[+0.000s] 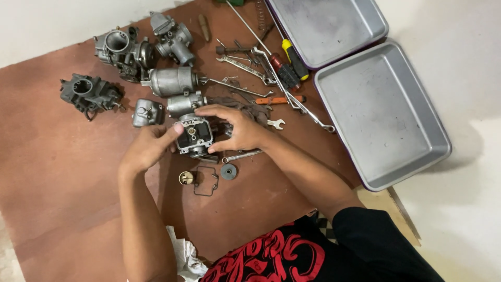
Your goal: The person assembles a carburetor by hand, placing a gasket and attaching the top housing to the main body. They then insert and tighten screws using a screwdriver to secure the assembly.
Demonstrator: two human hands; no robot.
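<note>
A grey metal carburetor body (193,136) with its open underside facing up is held between both hands over the brown mat (62,177). My left hand (148,149) grips its left side, thumb on the rim. My right hand (235,128) wraps the right side and top. Just below lie a small brass float part (186,178), a thin black gasket (206,181) and a round dark disc (228,171).
Several other carburetors (125,49) and a float bowl (147,113) lie at the upper left. Wrenches (240,65) and screwdrivers (289,60) are scattered at the top centre. Two metal trays (381,112) sit at the right. A white rag (185,258) is near my knee.
</note>
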